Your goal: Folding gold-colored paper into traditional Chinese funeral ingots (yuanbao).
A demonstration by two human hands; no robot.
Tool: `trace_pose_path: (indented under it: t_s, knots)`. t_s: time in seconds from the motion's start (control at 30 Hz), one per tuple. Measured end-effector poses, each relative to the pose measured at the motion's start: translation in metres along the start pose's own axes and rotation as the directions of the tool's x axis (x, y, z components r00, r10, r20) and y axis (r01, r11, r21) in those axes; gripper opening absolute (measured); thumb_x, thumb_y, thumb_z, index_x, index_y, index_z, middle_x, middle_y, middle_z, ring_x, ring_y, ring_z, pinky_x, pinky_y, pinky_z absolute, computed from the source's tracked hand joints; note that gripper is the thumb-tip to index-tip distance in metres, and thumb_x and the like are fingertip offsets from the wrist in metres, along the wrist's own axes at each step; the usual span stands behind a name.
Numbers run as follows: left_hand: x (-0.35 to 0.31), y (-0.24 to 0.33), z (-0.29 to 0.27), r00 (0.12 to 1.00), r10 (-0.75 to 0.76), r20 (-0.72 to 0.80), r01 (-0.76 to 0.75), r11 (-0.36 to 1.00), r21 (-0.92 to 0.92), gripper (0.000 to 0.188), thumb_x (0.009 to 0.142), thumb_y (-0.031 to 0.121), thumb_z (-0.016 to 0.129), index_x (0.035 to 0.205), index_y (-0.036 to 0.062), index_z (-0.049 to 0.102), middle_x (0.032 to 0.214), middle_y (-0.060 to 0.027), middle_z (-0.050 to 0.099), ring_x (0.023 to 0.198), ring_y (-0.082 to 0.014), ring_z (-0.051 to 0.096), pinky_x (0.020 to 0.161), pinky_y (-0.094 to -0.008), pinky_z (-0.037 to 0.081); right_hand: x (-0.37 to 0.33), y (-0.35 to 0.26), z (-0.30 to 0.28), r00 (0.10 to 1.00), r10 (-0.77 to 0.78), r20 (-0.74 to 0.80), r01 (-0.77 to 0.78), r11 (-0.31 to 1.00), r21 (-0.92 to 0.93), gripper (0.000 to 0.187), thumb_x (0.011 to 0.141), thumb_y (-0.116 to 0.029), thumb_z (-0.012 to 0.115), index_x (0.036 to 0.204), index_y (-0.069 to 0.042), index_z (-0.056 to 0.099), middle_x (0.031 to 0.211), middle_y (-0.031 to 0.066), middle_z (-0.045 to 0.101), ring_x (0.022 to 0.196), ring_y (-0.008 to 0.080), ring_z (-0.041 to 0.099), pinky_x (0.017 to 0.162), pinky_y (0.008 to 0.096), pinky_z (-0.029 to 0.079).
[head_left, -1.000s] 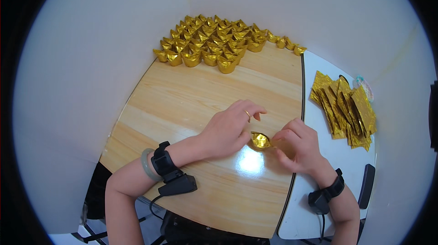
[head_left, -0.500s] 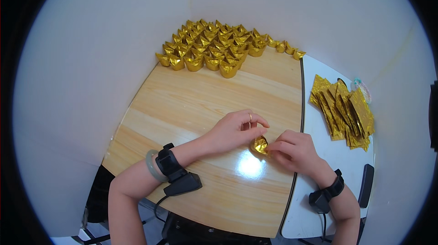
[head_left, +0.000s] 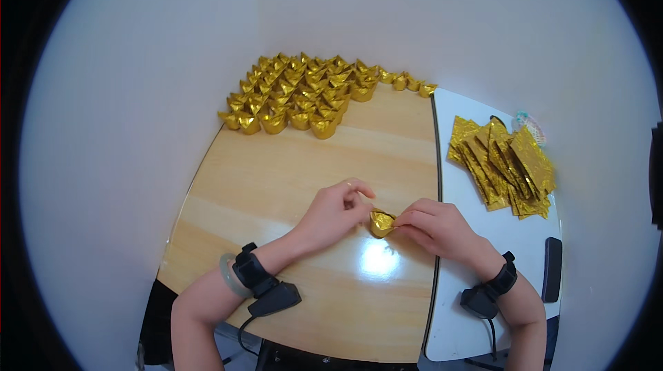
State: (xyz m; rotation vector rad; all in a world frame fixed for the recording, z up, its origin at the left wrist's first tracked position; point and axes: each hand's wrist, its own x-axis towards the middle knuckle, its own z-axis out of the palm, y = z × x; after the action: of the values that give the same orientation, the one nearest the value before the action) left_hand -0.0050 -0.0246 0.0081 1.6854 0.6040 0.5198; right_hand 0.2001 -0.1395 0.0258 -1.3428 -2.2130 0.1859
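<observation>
A small gold foil paper ingot [head_left: 381, 222], boat-shaped with a rounded body, is between my hands above the wood-grain table. My left hand [head_left: 337, 208] is closed at its left end, fingers curled and thumb against the tip. At the opposite end, my right hand [head_left: 438, 229] pinches the pointed tip between thumb and fingers. Farther off at the back left, many finished-looking gold paper ingots [head_left: 275, 121] stand in close rows. Folded gold paper sheets [head_left: 535, 157] lie in a fanned, overlapping pile to the right.
The wood-grain tabletop [head_left: 276, 177] meets a white table [head_left: 452, 316] along a dark edge. On the white surface lie a black bar-shaped object [head_left: 552, 269] and a patterned item [head_left: 530, 128] behind the sheets. Pale walls enclose the back and sides.
My left hand has come from above the ingot to its left end and closed there. The right hand keeps its pinch. The whole view has shifted slightly.
</observation>
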Motion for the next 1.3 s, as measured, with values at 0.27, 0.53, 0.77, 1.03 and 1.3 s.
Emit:
trace_pose_path:
  t_s: [0.27,0.53,0.77,1.03,1.3]
  knots:
    - [0.012,-0.019,-0.012,0.988,-0.125,-0.094,0.082,0.925,-0.370,0.026,0.089,0.006,0.054,0.114,0.0014,0.049,0.078,-0.0029,0.060,0.063,-0.0060,0.051,0.059,-0.0191,0.042,0.043,0.068,-0.074,0.965,0.256,0.056,-0.254,0.966,-0.040,0.011,0.082,-0.004,0.064,0.092,-0.004,0.066,0.087,0.0092,0.065,0.079,0.0245,0.063,0.070,0.0331,0.051]
    - [0.010,-0.029,-0.012,0.996,-0.092,0.004,0.089,0.942,-0.325,0.024,0.093,0.008,0.051,0.116,0.0024,0.051,0.082,-0.0032,0.061,0.073,-0.0077,0.057,0.068,-0.0211,0.046,0.116,0.191,-0.081,0.938,0.342,-0.051,-0.339,0.881,-0.329,0.015,0.080,-0.007,0.061,0.092,-0.004,0.067,0.091,0.0144,0.067,0.083,0.0323,0.063,0.073,0.0399,0.050]
    - [0.014,-0.023,-0.010,0.993,-0.121,0.006,0.115,0.922,-0.370,0.024,0.094,0.009,0.052,0.117,0.0030,0.052,0.083,-0.0029,0.062,0.076,-0.0081,0.058,0.070,-0.0210,0.048,0.084,0.216,-0.089,0.869,0.349,-0.351,-0.464,0.820,-0.334,0.023,0.082,-0.012,0.063,0.103,-0.006,0.067,0.096,0.0145,0.068,0.089,0.0330,0.063,0.078,0.0398,0.050]
    - [0.007,-0.022,-0.013,0.986,-0.159,-0.041,0.140,0.944,-0.298,0.016,0.092,0.008,0.054,0.105,0.0009,0.060,0.081,-0.0026,0.062,0.075,-0.0077,0.060,0.067,-0.0193,0.047,-0.040,0.135,-0.160,0.742,0.593,-0.312,-0.666,0.704,-0.247,0.035,0.084,-0.025,0.066,0.109,0.000,0.062,0.102,0.0183,0.066,0.096,0.0333,0.062,0.084,0.0407,0.048]
    - [0.009,-0.019,-0.011,0.991,-0.132,-0.037,0.120,0.965,-0.233,0.013,0.092,0.008,0.055,0.100,0.0019,0.064,0.081,-0.0020,0.063,0.074,-0.0074,0.059,0.066,-0.0191,0.046,-0.136,0.148,-0.115,0.503,0.829,-0.245,-0.805,0.346,-0.483,0.044,0.087,-0.036,0.060,0.114,-0.002,0.055,0.096,0.0223,0.065,0.090,0.0388,0.062,0.078,0.0473,0.049]
